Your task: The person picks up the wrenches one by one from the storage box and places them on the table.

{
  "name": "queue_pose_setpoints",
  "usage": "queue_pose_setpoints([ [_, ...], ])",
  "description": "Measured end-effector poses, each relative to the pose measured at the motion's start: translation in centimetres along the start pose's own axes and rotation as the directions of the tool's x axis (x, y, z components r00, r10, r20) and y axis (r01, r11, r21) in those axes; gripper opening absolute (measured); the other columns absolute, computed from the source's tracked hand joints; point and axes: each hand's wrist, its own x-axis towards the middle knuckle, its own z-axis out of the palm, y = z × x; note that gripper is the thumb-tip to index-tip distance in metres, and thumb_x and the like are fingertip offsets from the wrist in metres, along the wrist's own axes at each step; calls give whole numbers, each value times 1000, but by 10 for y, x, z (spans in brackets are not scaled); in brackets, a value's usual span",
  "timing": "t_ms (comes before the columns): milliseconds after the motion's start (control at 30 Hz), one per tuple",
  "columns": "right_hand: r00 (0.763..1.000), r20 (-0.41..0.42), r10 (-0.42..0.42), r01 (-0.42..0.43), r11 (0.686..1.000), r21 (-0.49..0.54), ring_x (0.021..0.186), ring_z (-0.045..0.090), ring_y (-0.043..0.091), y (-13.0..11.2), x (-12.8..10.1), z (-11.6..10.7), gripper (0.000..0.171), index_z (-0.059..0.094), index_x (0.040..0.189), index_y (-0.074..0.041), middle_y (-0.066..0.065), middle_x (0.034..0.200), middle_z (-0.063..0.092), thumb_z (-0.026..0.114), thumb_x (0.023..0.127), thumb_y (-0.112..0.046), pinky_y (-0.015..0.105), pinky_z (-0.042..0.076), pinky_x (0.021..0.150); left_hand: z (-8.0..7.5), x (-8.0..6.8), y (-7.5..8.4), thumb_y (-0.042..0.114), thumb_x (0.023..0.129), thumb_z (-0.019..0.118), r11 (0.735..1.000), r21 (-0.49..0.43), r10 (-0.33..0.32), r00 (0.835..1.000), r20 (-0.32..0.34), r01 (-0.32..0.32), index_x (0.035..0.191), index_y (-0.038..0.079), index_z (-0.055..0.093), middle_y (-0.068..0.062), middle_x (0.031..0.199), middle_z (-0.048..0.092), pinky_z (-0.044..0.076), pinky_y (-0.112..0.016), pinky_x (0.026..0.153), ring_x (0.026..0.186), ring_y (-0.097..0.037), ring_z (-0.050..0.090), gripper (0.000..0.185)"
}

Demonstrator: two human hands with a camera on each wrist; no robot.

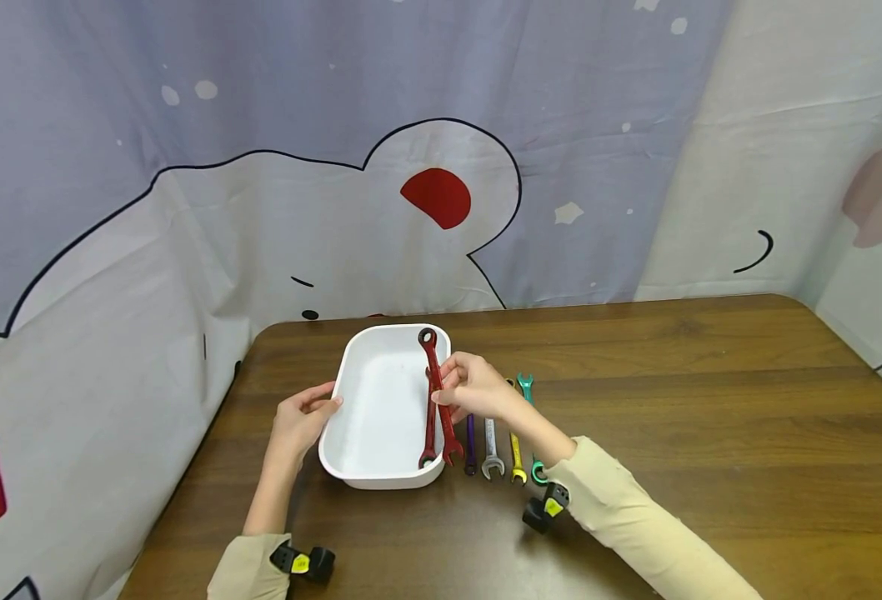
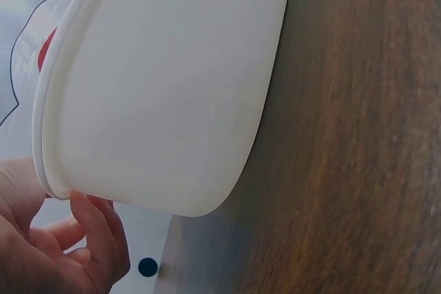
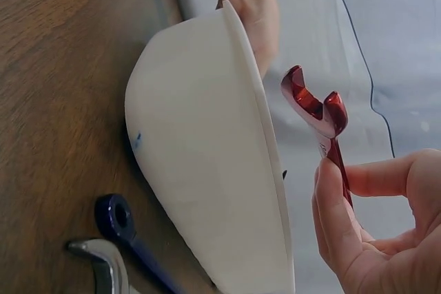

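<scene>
Red wrench (image 1: 438, 392) is pinched near its middle by the right hand (image 1: 473, 385), thumb and fingers (image 3: 334, 215) closed on the shank, and it is held over the right side of the white tray (image 1: 351, 379), ring end toward the far rim and open-jaw end (image 3: 315, 105) toward the near rim. In the right wrist view the open end stands clear above the tray's edge, apart from it. A second, darker red wrench (image 1: 429, 433) appears to lie inside the tray along its right wall, close beside the held one. The left hand (image 1: 300, 421) grips the tray's left rim, its fingers (image 2: 96, 232) curled under the lip. The tray sits on the brown wooden worktop (image 1: 711, 392), toward its left end. Just right of the tray four more wrenches lie side by side in a row on the worktop: a purple wrench (image 1: 471, 446), a silver wrench (image 1: 491, 450), a yellow wrench (image 1: 515, 454) and a green wrench (image 1: 531, 425), partly covered by the right hand and forearm. A cloth with a cartoon print (image 1: 441, 167) hangs behind the worktop.
</scene>
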Motion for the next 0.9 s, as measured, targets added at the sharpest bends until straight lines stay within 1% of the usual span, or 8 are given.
queue_pose_setpoints([
  [300, 1000, 7, 19, -19, 999, 50, 56, 55, 11, 10, -8, -6, 26, 49, 104, 7, 2, 72, 54, 64, 84, 0, 31, 55, 53, 0, 0, 1, 20, 92, 63, 1000, 4, -5, 1000, -5, 5, 130, 3, 59, -10, 103, 69, 49, -21, 71, 90, -12, 61, 42],
  [467, 999, -8, 33, -32, 998, 47, 55, 56, 12, 17, -9, -13, 26, 48, 103, 7, 2, 73, 54, 64, 83, 0, 33, 56, 54, 0, 0, 0, 20, 92, 63, 1000, -4, -3, 1000, -2, 3, 129, 2, 59, -8, 101, 69, 48, -19, 70, 87, -9, 60, 42],
  [667, 998, -31, 59, -58, 998, 39, 57, 54, 12, 23, -12, -24, 27, 48, 104, 7, 3, 75, 52, 64, 83, -1, 31, 55, 54, -1, 0, 1, 21, 92, 64, 1000, -13, -5, 1000, 11, 6, 130, 3, 58, -8, 103, 69, 49, -19, 70, 88, -10, 61, 42],
  [733, 997, -36, 67, -66, 997, 33, 58, 53, 12, 26, -14, -27, 28, 47, 105, 7, 2, 75, 51, 64, 83, -1, 32, 55, 55, -1, -1, 1, 21, 92, 64, 1000, -14, -7, 1000, 12, 7, 130, 3, 58, -9, 104, 69, 49, -19, 70, 89, -11, 61, 43],
  [900, 998, -39, 55, -54, 998, 18, 59, 54, 12, 31, -19, -34, 30, 46, 106, 8, 3, 75, 53, 64, 84, -1, 34, 56, 57, -1, -1, 2, 21, 92, 64, 1000, -10, -11, 1000, 14, 11, 130, 2, 58, -14, 109, 68, 49, -20, 71, 90, -12, 62, 43],
])
